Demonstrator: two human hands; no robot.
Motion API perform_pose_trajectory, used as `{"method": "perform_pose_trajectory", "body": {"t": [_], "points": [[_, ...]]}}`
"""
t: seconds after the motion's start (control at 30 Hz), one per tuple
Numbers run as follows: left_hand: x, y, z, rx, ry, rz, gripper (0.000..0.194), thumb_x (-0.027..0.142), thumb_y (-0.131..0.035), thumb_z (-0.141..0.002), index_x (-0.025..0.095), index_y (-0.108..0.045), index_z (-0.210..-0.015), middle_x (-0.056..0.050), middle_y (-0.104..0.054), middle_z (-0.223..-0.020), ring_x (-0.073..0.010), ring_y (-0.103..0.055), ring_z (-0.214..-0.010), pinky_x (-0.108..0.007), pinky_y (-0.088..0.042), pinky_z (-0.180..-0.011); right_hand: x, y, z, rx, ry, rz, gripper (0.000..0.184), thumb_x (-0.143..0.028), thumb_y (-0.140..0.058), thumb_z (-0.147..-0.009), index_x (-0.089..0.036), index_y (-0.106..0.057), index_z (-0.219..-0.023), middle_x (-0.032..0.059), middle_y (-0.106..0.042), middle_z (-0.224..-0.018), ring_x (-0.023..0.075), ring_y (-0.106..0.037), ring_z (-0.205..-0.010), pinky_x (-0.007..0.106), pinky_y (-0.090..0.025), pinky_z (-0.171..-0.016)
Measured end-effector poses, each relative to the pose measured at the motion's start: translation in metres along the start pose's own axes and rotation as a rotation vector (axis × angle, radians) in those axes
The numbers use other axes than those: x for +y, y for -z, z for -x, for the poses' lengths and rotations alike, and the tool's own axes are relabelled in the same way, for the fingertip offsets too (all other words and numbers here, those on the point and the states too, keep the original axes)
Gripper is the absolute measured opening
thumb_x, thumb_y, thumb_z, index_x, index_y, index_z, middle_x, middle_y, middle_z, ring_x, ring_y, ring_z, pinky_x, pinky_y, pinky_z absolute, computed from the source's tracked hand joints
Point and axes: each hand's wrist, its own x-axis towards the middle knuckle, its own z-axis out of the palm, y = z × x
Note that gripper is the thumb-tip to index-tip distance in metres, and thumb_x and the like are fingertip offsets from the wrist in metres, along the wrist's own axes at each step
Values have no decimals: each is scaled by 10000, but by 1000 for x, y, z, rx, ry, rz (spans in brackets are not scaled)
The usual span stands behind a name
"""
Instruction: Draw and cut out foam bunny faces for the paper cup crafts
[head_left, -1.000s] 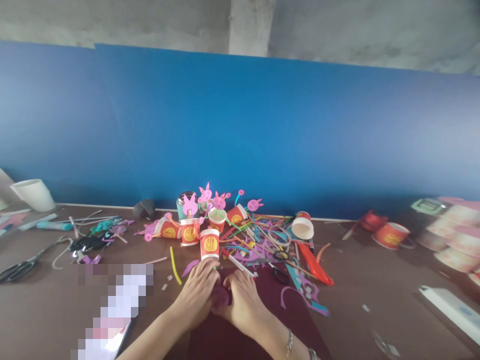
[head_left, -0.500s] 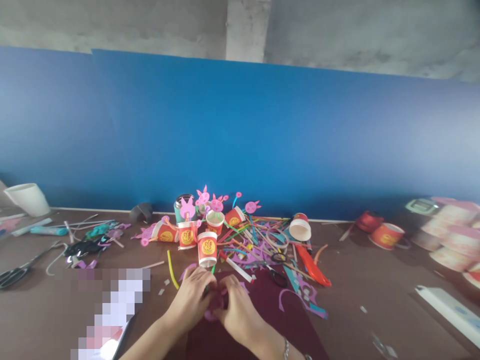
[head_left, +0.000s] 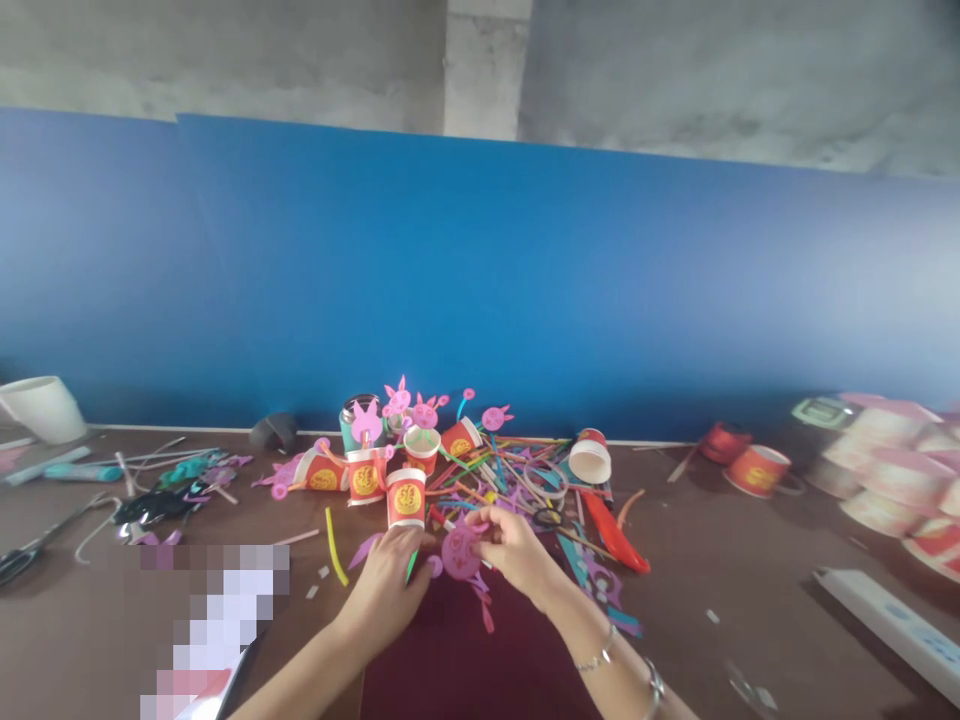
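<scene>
My right hand (head_left: 508, 545) pinches a pink round paper cutout (head_left: 459, 553) and holds it up above a dark maroon sheet (head_left: 465, 660) on the brown table (head_left: 750, 580). Thin pink strips hang from the cutout. My left hand (head_left: 390, 580) rests just left of it with fingers curled around a green stick (head_left: 412, 566). Just beyond my hands stands a red paper cup (head_left: 406, 497) with a gold emblem.
Several red cups with pink animal cutouts (head_left: 390, 440) and a heap of coloured sticks (head_left: 517, 475) lie behind. Scissors (head_left: 30, 555) and a white cup (head_left: 41, 408) sit far left. Tape rolls (head_left: 892, 470) crowd the right, beside a white power strip (head_left: 889, 620). A blue board (head_left: 480, 280) backs the table.
Both hands were pressed together on the maroon sheet; now my right hand has lifted the pink cutout up and forward, and my hands have come apart.
</scene>
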Motion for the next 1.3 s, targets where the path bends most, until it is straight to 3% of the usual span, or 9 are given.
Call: {"method": "perform_pose_trajectory", "body": {"t": [0.1,0.2,0.3,0.43,0.57,0.73,0.9,1.13,1.3], "points": [[8,-9,-8,-17,51,337,274,245,-570,-797,187,-604,-1062,-96,-681,-1019,-244,-625,-956,-377,-471,-833,-5,2,1,-22,39,-54,263,-122,-618,-623,-142,-626,-885,-2,-647,-748,126,-592,-632,224,-438,-561],[12,-20,-15,-19,199,649,295,377,-647,-755,135,-620,-920,-88,-692,-812,-210,-646,-711,-314,-501,-648,-9,3,3,-29,68,-41,254,-195,-647,-665,-152,-637,-914,-5,-645,-750,133,-595,-649,227,-443,-566],[9,-25,-16,159,277,788,329,441,-665,-742,132,-606,-841,-43,-653,-704,-158,-591,-585,-255,-465,-527,-7,5,5,28,118,80,170,-283,-572,-784,-147,-658,-840,1,-635,-699,138,-585,-636,246,-446,-592],[0,-24,-8,346,294,880,309,426,-665,-765,152,-593,-890,-20,-639,-772,-153,-600,-669,-247,-491,-589,-1,0,13,-39,196,276,162,-149,-531,-777,-164,-633,-902,-6,-658,-698,148,-605,-646,241,-455,-610],[-8,-24,-3,346,309,907,299,433,-656,-777,159,-576,-869,-4,-618,-741,-135,-575,-645,-233,-470,-585,-4,-11,19,-148,247,512,254,-75,-504,-768,-179,-631,-961,21,-697,-789,163,-649,-718,238,-467,-662],[-10,-24,-3,397,290,868,330,452,-673,-746,173,-561,-883,15,-585,-702,-142,-565,-626,-243,-469,-567,-15,-30,14,-131,358,991,159,-225,-557,-819,-173,-705,-844,105,-680,-952,241,-632,-904,306,-468,-781],[-3,-20,-4,444,205,784,278,435,-633,-782,179,-575,-874,-6,-613,-742,-160,-593,-686,-268,-484,-649,-22,-56,1,-211,407,1269,146,-194,-594,-760,-166,-722,-825,130,-698,-865,285,-613,-915,348,-465,-791],[-6,-18,-3,505,157,785,263,398,-632,-801,183,-575,-941,-25,-648,-818,-171,-622,-766,-261,-497,-692,-19,-56,-5,-86,312,1025,204,-121,-530,-740,-171,-728,-739,102,-709,-805,230,-633,-816,297,-454,-737],[-5,-15,-5,509,214,880,402,415,-632,-807,206,-487,-1118,-37,-648,-922,-134,-617,-629,-239,-497,-553,-20,-38,-4,-229,219,696,277,-71,-495,-734,-194,-741,-768,20,-712,-789,158,-647,-752,218,-448,-674]]}}
